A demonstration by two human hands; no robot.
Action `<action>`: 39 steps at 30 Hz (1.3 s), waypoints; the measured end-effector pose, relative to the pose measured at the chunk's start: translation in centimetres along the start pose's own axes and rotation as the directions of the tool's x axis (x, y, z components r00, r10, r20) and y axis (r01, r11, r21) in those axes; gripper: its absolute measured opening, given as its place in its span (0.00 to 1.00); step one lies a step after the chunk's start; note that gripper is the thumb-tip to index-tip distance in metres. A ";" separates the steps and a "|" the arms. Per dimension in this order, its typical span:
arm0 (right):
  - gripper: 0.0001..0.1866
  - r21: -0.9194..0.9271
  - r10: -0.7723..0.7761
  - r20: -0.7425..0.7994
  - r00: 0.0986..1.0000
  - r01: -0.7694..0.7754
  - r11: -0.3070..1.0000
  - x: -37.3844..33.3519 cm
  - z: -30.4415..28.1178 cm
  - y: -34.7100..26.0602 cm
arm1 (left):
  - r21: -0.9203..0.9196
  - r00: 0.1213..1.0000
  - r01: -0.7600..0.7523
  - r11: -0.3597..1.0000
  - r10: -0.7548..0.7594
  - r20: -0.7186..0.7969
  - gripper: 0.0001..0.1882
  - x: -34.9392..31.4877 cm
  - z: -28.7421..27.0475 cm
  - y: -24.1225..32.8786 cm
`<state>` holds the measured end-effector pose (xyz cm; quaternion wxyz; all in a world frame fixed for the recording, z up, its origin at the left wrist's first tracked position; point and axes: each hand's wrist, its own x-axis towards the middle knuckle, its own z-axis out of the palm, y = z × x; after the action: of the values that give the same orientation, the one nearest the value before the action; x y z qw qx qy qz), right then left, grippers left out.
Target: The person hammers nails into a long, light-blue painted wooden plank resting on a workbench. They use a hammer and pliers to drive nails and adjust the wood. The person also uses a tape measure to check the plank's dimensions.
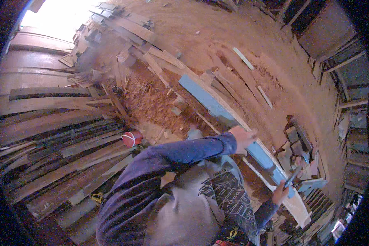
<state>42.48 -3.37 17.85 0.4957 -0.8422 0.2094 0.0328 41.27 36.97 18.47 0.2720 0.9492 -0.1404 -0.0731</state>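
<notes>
A long wooden beam (pixel 266 160) with a blue-tinted side runs diagonally in front of me, from the middle of the view down to the lower right. My left hand (pixel 242 138), at the end of a blue sleeve, is closed over its upper edge near the middle. Farther down, my right hand (pixel 280 193) lies against the beam close to its pale near end. Its fingers are closed on a slim dark tool (pixel 293 177) that points up and away; its exact kind is hard to make out.
Stacked boards (pixel 49 151) fill the left side. A red round object with a white band (pixel 132 139) sits by them. Sawdust (pixel 147 100) and offcuts cover the ground beyond the beam. An open wooden box (pixel 299 143) of scraps stands right of it.
</notes>
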 end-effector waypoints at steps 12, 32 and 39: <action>0.14 0.482 0.228 -0.110 0.967 -0.149 0.863 -2.8 0.3 -0.3 | 0.224 0.989 -0.144 0.964 0.133 0.061 0.13 2.8 3.7 -0.9; 0.16 0.493 0.269 -0.091 0.959 -0.191 0.849 -7.7 1.9 -5.1 | 0.297 0.944 0.253 0.921 -0.302 0.132 0.35 -4.0 -8.8 -8.9; 0.12 0.533 0.315 -0.124 0.941 -0.205 0.821 -9.9 1.1 -3.4 | -0.202 0.967 0.036 0.979 -0.085 -0.239 0.14 3.0 -4.5 0.5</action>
<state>34.96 2.14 22.73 0.6678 -0.6420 0.3741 -0.0441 44.98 37.91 22.33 0.3773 0.9233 -0.0687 0.0234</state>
